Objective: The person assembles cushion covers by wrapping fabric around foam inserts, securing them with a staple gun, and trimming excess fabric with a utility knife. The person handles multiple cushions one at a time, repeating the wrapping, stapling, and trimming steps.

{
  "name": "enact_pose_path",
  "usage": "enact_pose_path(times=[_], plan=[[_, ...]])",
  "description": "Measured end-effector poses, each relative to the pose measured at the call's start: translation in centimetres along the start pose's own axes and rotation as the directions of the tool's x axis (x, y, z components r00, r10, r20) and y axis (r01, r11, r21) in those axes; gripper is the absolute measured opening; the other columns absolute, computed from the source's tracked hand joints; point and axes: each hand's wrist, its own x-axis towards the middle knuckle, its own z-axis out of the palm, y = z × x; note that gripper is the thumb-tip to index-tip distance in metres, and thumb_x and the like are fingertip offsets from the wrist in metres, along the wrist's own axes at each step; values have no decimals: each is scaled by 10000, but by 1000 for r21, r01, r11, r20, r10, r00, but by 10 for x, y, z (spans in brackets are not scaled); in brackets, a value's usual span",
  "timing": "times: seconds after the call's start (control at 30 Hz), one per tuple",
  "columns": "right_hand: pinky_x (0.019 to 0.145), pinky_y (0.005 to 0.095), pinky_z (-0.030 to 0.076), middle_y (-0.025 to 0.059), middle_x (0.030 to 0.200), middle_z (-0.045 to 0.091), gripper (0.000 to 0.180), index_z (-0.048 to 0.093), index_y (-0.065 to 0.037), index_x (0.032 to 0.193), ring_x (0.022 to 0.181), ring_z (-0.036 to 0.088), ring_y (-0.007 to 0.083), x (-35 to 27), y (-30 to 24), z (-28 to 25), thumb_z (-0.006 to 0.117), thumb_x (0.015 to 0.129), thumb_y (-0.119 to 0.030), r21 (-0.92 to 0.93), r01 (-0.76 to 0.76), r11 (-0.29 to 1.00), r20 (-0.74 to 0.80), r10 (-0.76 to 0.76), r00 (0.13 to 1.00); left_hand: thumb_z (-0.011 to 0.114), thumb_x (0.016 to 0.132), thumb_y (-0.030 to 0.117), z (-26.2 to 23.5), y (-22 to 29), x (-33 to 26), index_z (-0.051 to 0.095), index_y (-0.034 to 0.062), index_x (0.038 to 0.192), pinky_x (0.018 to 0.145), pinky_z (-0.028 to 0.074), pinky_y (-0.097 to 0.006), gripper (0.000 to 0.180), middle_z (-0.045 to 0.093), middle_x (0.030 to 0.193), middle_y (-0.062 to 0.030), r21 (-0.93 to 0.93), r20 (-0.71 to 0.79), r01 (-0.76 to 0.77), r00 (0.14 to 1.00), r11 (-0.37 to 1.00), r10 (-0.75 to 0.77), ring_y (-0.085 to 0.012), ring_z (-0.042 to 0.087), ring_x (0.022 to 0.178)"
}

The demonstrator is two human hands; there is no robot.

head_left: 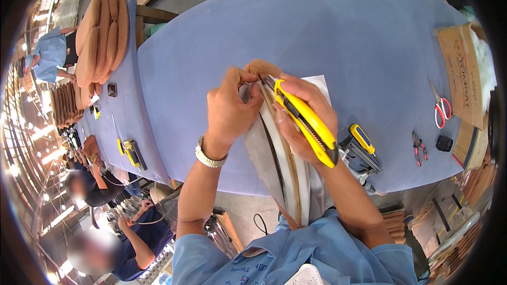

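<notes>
In front of my body stands a brown cushion-like piece, seen edge-on, with grey and white cloth layers (270,166) and a tan strip along its edge. My left hand (232,106), with a metal watch on the wrist, pinches the far end of this edge between thumb and fingers. My right hand (317,103) is wrapped round a yellow utility knife (309,122). The knife's tip points at the spot beside my left fingertips; whether the blade touches the cloth I cannot tell. A white sheet (321,85) shows behind my right hand.
On the blue table (222,37), right of me, lie a staple gun (362,157), a yellow-handled tool (362,136), pliers (420,149), scissors (441,111) and a cardboard box (458,74). Brown cushions (103,39) are stacked at the left, where several people work.
</notes>
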Motion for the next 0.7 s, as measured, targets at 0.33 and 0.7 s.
enact_pose_path(times=[0.33,0.7], plan=[[654,234,493,67,955,705,221,681,8,1066,769,621,72,73,-19,-29,806,890,-38,-7,83,997,61,-82,995,758,886,48,10,3,-10,664,38,956,529,458,-249,117,718,743,-59,-126,-71,43,996,991,-52,-63,558,559],[531,264,451,15,677,639,207,654,-30,870,586,574,72,101,20,26,685,993,-193,-59,-114,992,10,115,993,739,880,21,31,-5,-20,640,-1,946,584,495,-223,120,802,1010,-140,-232,-195,68,974,970,-115,-22,597,648]])
